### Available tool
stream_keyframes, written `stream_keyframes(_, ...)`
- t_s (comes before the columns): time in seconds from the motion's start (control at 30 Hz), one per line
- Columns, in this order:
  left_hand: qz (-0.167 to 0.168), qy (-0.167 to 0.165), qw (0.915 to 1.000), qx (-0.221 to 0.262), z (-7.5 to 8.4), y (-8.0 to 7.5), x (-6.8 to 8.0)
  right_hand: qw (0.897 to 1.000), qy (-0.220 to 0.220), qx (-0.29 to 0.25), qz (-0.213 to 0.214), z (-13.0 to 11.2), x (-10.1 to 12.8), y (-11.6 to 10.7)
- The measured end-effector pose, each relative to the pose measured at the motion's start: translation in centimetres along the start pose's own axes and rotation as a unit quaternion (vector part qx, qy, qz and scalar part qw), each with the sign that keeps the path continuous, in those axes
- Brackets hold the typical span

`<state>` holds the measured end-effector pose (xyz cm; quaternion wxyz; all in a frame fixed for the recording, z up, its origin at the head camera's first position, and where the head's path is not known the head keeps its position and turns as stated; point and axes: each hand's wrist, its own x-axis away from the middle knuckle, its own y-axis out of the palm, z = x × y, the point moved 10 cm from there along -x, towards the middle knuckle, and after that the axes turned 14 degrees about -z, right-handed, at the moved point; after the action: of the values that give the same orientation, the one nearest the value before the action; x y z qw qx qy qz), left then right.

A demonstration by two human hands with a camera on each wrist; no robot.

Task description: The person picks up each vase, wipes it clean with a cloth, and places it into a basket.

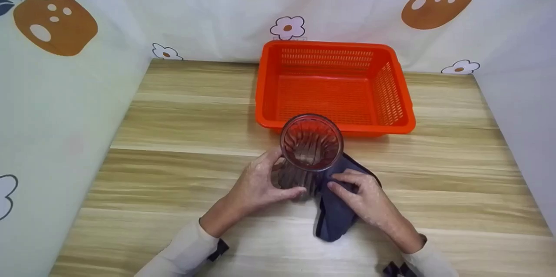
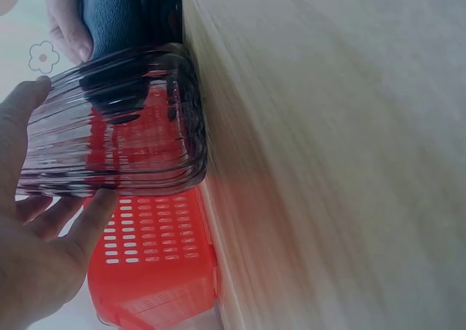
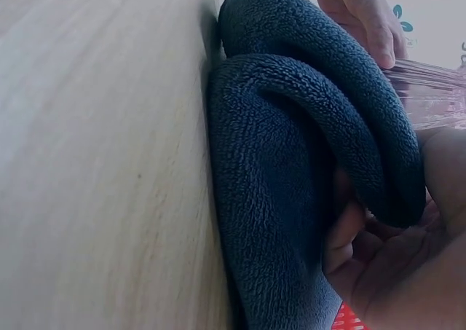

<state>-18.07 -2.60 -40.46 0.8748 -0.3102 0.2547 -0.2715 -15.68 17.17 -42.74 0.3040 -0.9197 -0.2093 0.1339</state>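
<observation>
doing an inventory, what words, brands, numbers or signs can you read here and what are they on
No readable text on the ribbed glass, dark cloth or red basket.
Faint marks on the wall covering just above the basket: too small and blurred to read.
Small mark below the leaf print, right wrist view: maybe lettering, unreadable.

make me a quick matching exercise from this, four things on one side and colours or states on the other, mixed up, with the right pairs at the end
Things
1. basket
2. cloth
3. glass vessel
4. tabletop

Colours and states
a. dark blue-grey, held by the right hand
b. pale, with a wood-grain pattern
c. orange-red, with slotted sides
d. see-through and ribbed, held by the left hand

Right pairs: 1-c, 2-a, 3-d, 4-b
</observation>
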Motion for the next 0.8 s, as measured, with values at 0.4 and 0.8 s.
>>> stream_keyframes(0.4,-0.062,-0.02,0.9979,-0.004,0.2,0.3,-0.1,1.0,0.014,0.017,-0.021,0.5,0.1,0.3)
stream_keyframes(0.8,-0.055,-0.002,0.9985,-0.004,0.4,0.1,0.0,0.991,-0.053,-0.057,0.107,-2.1,1.6,-2.5)
